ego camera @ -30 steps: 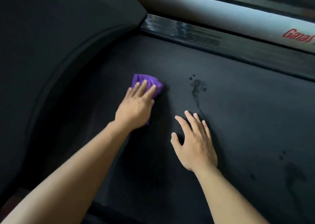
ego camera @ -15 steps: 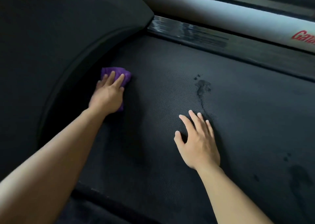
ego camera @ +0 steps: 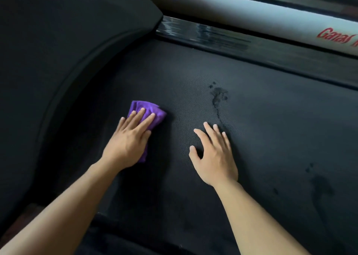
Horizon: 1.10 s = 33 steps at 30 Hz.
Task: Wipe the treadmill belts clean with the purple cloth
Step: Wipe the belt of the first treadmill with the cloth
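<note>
Cloth (ego camera: 149, 106) under flat left hand (ego camera: 127, 144)

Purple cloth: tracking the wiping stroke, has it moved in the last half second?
Yes. The purple cloth slid right, away from the curved cover toward the wet stain.

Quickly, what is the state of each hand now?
Left hand: open, straight fingers pressing the purple cloth onto the belt.
Right hand: open, resting flat on the belt, holding nothing.
</note>
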Motion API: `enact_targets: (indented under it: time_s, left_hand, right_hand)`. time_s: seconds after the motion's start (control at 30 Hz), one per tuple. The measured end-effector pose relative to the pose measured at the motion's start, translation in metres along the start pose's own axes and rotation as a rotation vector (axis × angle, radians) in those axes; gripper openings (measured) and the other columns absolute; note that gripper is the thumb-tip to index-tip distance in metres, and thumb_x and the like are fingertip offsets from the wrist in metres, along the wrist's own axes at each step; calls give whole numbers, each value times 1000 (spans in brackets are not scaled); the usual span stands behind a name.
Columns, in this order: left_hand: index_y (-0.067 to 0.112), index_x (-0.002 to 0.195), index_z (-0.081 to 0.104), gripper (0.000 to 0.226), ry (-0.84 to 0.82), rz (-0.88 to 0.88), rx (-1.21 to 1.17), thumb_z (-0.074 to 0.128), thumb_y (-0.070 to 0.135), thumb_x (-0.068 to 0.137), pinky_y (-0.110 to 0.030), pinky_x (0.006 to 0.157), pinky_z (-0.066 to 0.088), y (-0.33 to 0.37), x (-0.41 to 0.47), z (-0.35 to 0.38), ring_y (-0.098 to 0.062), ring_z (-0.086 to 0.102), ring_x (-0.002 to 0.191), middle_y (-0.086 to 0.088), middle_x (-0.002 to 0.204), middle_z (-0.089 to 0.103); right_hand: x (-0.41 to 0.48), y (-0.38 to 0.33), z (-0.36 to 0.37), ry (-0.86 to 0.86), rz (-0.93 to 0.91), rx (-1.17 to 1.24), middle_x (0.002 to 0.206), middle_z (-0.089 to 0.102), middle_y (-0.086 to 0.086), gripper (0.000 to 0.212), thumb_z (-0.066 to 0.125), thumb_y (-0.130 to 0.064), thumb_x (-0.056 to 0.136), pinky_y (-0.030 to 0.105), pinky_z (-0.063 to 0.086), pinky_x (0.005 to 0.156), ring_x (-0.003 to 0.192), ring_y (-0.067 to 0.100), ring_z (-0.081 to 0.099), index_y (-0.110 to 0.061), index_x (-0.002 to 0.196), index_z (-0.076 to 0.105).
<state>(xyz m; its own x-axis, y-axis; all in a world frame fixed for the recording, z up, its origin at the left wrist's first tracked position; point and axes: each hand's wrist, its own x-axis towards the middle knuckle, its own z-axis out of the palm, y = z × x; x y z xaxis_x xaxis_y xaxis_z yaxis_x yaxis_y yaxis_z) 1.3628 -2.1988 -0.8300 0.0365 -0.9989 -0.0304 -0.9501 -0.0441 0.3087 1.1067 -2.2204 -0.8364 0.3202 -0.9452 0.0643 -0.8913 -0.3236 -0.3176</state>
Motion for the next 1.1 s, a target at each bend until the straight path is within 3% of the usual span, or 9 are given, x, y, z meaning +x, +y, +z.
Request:
enact_targets:
  time_s: [0.07,0.2,0.37,0.53,0.73,0.9,1.1]
  left_hand:
    - [36,152,19,52,26,-83,6,32,38,102,-41,120,5,-4,11,0,-22,5,149,1,162,10]
    - [33,153,14,55,53,-189,48,31,36,101,-43,121,4,6,42,2,-27,3,149,-5,162,6]
    - [29,154,11,56,33,-194,50,30,37,101,-45,120,4,36,81,5,-29,1,149,-7,162,4]
    - [27,153,14,55,32,-112,78,30,37,101,-46,120,6,79,110,19,-30,4,149,-7,162,6]
    - [27,153,17,55,15,42,97,30,38,100,-44,119,6,145,138,40,-29,7,148,-5,162,9]
    - [32,153,14,55,-44,228,90,27,42,101,-42,120,3,199,101,57,-25,2,149,-1,162,7]
    - [39,152,14,58,-77,260,111,15,53,95,-43,119,9,125,39,38,-20,7,149,7,161,10]
  right_hand:
    - [1,3,-1,-20,-16,69,158,34,3,54,42,-45,92,45,16,123,148,26,24,-24,140,51]
    - [0,23,-15,-26,22,206,152,43,1,43,56,-30,93,35,14,122,146,25,28,-23,136,55]
    - [4,86,-37,137,96,-28,143,53,10,44,50,-33,89,54,30,112,136,38,42,-18,130,59]
    - [13,117,-37,117,347,-129,160,31,7,51,45,-39,98,56,15,118,147,36,22,-29,148,41]
    - [15,120,-31,130,361,-144,162,25,2,51,38,-41,99,52,10,121,150,29,17,-34,149,36]
    - [16,119,-33,143,375,-119,162,25,0,53,40,-39,99,51,10,121,150,26,17,-31,151,34]
    - [16,118,-34,126,385,-112,163,24,-1,54,37,-41,100,50,7,122,151,25,16,-29,152,33]
